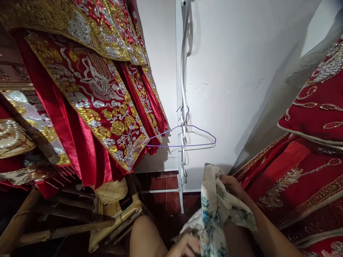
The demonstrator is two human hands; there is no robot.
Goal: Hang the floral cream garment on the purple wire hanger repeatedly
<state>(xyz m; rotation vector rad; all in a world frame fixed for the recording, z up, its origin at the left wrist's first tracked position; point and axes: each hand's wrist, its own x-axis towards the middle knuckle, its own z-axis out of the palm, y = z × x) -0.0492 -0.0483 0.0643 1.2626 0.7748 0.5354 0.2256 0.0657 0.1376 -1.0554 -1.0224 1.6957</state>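
A white garment with a blue and green floral print [211, 210] hangs in folds over my lap. My right hand [232, 184] grips its upper edge at the right, fingers partly behind the cloth. Lower down, my left hand [187, 244] has its fingers curled at the garment's left side, near the bottom edge of the view. A thin purple wire hanger [180, 145] hangs bare from a white metal stand [180, 192], ahead of my hands and above the garment.
Red garments with gold and silver embroidery [107, 107] hang at the left. More red beaded garments [300, 171] fill the right side. A bamboo chair [118, 217] stands low at the left, beside my knee. A white wall [227, 71] is behind the stand.
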